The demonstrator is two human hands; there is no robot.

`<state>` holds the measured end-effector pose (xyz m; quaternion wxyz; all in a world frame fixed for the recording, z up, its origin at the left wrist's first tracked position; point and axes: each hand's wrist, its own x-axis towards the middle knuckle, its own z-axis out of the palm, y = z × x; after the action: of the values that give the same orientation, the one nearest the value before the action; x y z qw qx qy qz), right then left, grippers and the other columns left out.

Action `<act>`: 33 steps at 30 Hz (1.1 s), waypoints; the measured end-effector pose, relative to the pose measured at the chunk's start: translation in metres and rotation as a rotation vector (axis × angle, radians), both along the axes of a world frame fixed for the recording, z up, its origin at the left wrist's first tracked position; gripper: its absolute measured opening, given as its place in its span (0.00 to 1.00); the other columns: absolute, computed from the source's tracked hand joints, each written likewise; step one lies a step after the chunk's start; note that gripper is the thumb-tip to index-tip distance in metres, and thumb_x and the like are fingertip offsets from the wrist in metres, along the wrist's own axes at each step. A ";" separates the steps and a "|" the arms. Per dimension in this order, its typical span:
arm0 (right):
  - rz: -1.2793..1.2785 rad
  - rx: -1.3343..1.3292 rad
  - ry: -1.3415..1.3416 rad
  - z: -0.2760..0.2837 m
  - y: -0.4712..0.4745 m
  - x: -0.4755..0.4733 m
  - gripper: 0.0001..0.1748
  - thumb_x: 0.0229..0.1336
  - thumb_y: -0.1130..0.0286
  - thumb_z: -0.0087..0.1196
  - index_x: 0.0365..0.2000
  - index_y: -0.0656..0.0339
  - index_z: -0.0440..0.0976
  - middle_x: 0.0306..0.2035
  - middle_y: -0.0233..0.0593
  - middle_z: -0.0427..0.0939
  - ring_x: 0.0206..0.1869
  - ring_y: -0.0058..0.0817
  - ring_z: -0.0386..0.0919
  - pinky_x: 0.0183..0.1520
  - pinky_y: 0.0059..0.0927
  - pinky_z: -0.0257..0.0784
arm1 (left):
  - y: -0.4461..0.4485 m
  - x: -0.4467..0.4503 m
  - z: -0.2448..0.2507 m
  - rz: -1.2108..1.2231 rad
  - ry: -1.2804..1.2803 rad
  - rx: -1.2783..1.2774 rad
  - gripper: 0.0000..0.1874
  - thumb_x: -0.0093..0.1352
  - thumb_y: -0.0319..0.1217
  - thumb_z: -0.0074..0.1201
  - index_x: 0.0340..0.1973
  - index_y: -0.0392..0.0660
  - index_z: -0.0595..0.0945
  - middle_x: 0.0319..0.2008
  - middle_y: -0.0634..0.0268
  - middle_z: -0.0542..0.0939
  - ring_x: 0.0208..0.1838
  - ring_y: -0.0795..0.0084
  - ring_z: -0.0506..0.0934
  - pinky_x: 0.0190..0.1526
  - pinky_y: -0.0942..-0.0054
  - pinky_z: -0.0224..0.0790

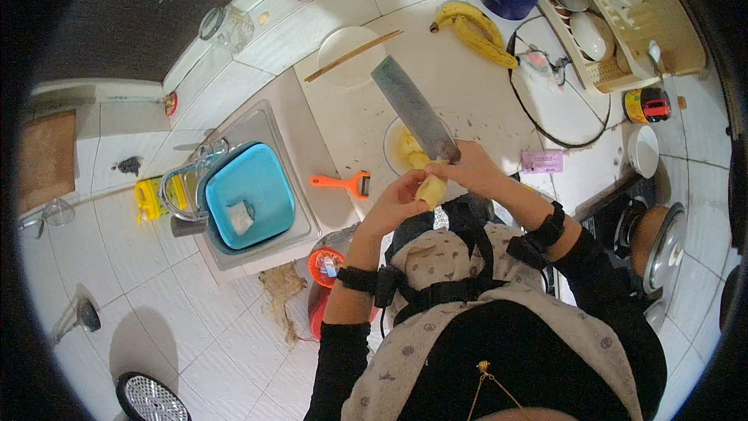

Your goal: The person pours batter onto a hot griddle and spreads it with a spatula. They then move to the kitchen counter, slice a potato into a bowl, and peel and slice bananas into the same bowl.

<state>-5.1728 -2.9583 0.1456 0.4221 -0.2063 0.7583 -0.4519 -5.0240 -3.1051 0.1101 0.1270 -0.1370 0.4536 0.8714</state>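
My left hand [397, 197] grips a pale yellow peeled vegetable [432, 190], perhaps a potato, with its cut end towards me. In my right hand [476, 168] is a cleaver [412, 105], its wide blade pointing up and away to the left. The handle is mostly covered by my fingers, which meet the vegetable beside my left hand. Under the blade stands a bowl [388, 141] with yellow cut pieces [412, 149] in it, partly hidden. An orange peeler [342, 183] lies on the counter, left of my left hand.
A metal sink [304, 210] on the left holds a blue basin [274, 164]. Chopsticks [350, 57] rest across a white plate [345, 73] at the back. Bananas [476, 35], a dish rack [619, 29] and a lidded pot [657, 245] are to the right. A pink sachet [542, 162] lies nearby.
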 end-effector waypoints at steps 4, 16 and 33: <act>-0.008 0.001 -0.017 -0.001 -0.007 -0.002 0.25 0.47 0.53 0.62 0.34 0.68 0.76 0.20 0.37 0.77 0.21 0.25 0.72 0.25 0.27 0.66 | -0.003 0.015 -0.004 0.077 0.051 0.105 0.40 0.55 0.40 0.66 0.58 0.39 0.66 0.51 0.61 0.72 0.53 0.68 0.72 0.56 0.64 0.64; 0.199 0.116 0.564 -0.014 -0.015 -0.023 0.14 0.60 0.68 0.47 0.42 0.65 0.75 0.24 0.52 0.78 0.27 0.44 0.78 0.33 0.40 0.72 | -0.026 0.097 -0.011 0.792 0.286 0.778 0.36 0.64 0.60 0.41 0.57 0.45 0.69 0.51 0.60 0.74 0.52 0.64 0.71 0.51 0.57 0.63; 0.398 0.071 0.448 0.015 -0.024 0.031 0.13 0.58 0.68 0.51 0.21 0.65 0.69 0.16 0.32 0.69 0.19 0.19 0.65 0.24 0.26 0.59 | 0.069 0.453 -0.141 1.708 -0.576 0.578 0.35 0.55 0.56 0.63 0.41 0.38 0.73 0.37 0.62 0.71 0.43 0.65 0.72 0.50 0.62 0.67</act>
<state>-5.1415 -2.9825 0.1611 0.3314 -0.4304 0.7926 -0.2768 -4.5712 -3.0362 -0.0306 -0.4178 -0.5957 -0.0824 0.6810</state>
